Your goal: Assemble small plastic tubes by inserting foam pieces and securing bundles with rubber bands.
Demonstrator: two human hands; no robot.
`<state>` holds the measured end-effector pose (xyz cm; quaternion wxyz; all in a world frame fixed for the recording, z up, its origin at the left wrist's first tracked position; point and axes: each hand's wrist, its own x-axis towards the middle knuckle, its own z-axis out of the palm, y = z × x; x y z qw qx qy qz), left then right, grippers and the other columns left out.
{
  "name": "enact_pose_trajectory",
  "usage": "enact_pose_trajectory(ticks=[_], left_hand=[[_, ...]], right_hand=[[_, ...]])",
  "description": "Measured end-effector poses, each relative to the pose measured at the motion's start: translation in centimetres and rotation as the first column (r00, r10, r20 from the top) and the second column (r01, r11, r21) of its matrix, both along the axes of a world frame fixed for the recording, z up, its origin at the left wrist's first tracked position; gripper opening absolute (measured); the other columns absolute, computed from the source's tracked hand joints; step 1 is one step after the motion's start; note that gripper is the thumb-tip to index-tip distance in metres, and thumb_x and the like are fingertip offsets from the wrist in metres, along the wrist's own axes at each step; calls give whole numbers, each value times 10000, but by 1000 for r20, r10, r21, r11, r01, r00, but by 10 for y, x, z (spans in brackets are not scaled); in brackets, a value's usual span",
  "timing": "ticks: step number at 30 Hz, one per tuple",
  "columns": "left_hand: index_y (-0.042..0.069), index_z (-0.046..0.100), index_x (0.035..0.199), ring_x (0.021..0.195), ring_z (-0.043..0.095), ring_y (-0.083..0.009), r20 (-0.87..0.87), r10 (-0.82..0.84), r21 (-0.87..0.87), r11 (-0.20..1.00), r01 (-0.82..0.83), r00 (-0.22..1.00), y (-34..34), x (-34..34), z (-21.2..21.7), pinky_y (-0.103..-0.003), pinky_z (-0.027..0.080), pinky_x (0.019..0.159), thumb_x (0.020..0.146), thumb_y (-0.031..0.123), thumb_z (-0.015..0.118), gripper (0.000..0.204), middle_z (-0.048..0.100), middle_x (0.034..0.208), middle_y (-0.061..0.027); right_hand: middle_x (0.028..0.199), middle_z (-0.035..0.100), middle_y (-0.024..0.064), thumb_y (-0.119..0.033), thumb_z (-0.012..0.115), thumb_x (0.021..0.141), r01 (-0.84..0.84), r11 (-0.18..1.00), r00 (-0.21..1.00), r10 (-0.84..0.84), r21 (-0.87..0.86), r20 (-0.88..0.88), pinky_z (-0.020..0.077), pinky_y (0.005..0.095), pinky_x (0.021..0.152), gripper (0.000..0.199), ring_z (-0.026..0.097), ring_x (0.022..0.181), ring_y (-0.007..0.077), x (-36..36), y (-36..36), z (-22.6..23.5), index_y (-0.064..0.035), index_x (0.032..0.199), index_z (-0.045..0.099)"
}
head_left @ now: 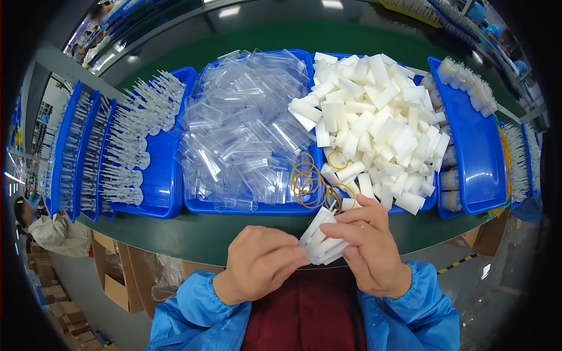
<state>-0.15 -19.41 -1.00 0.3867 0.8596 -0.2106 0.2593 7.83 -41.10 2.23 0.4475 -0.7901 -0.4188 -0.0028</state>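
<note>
In front of my body, my right hand is closed round a small bundle of white foam pieces, its fingers along the far and right sides. My left hand has its fingertips pressed together at the bundle's left end. Whether a thin clear piece is also between those fingertips is too small to tell. Just beyond the bundle, several tan rubber bands lie over the edges of two blue trays. One tray holds heaped white foam blocks; the other holds a pile of clear plastic pieces.
On the left, a blue tray carries rows of white, thin-stemmed parts, with more trays tilted beside it. A blue tray on the right holds banded white bundles. Cardboard boxes stand below the green table's edge.
</note>
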Motion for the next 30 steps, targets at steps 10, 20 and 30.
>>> enact_pose_trajectory(ticks=[10,20,30], left_hand=[[7,513,1313,1298,520,-251,-475,-613,-822,565,-70,631,-6,-9,-6,-394,520,1037,938,19,684,413,420,1446,-165],[-29,622,1260,1261,578,-263,-478,-525,-840,507,-192,704,6,-25,-11,-387,534,1044,943,-46,651,319,490,1444,-178],[-46,648,1237,1234,593,-262,-539,-378,-790,537,-297,752,24,-42,-23,-374,565,1008,944,-35,654,293,514,1410,-166]], right_hand=[[1142,662,57,-113,827,749,-4,997,982,19,79,-185,395,488,1056,470,560,1108,241,-14,-9,-23,-96,1203,706],[1148,670,48,-136,800,759,-130,992,991,130,4,-8,440,420,957,412,591,1056,244,16,10,-9,-88,1159,715],[1092,625,30,-126,769,762,19,987,919,46,-160,392,426,383,846,435,577,992,232,52,110,-9,-105,1182,659]])
